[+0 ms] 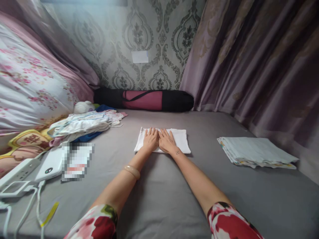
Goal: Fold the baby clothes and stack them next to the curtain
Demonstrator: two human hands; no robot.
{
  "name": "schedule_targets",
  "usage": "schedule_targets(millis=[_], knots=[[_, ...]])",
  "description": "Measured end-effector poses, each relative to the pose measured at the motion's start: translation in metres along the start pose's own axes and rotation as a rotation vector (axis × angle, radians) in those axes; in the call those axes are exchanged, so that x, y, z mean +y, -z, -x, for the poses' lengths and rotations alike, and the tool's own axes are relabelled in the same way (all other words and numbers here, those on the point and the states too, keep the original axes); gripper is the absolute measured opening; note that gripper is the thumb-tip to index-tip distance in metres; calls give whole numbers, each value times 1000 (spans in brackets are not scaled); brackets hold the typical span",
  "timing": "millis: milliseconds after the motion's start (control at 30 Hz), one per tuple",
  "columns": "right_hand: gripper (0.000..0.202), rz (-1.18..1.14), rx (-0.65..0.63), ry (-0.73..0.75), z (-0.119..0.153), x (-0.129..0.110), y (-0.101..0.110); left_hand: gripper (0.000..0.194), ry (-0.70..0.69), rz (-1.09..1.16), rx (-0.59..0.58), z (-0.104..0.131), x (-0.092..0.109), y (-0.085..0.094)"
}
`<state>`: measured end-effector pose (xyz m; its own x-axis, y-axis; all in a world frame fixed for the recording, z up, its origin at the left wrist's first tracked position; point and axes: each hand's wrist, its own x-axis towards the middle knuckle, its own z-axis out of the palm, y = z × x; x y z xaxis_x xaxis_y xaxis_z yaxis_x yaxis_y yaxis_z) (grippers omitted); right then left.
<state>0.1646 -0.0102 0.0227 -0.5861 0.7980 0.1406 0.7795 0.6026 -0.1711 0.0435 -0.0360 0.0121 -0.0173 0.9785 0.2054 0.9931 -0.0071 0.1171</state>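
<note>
A white folded cloth (181, 141) lies flat on the grey sheet in the middle of the view. My left hand (151, 139) rests palm down on its left half, fingers stretched forward. Beside it, my right hand (166, 141) lies flat on the cloth near its centre, fingers spread a little. The two hands touch or nearly touch at the thumbs. Neither hand grips anything. A bangle (132, 172) circles my left wrist.
Folded light cloths (259, 151) lie in a stack at the right. Crumpled baby clothes (79, 124) are at the left, with a power bank (51, 164), a power strip (21, 171) and cables nearer. A long black and maroon bag (144, 99) lies along the wall.
</note>
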Motion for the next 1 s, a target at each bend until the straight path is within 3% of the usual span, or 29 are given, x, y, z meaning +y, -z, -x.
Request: schedule_targets(millis=[433, 600, 867, 1000], knots=[[53, -38, -78, -81, -1, 4, -4, 50, 67, 63, -82, 0, -7, -1], [59, -26, 2, -175, 2, 4, -8, 50, 93, 69, -77, 1, -8, -2], [63, 15, 187, -366, 12, 5, -11, 50, 69, 54, 55, 8, -17, -2], [66, 18, 185, -443, 19, 16, -11, 52, 25, 34, 57, 12, -23, -2]])
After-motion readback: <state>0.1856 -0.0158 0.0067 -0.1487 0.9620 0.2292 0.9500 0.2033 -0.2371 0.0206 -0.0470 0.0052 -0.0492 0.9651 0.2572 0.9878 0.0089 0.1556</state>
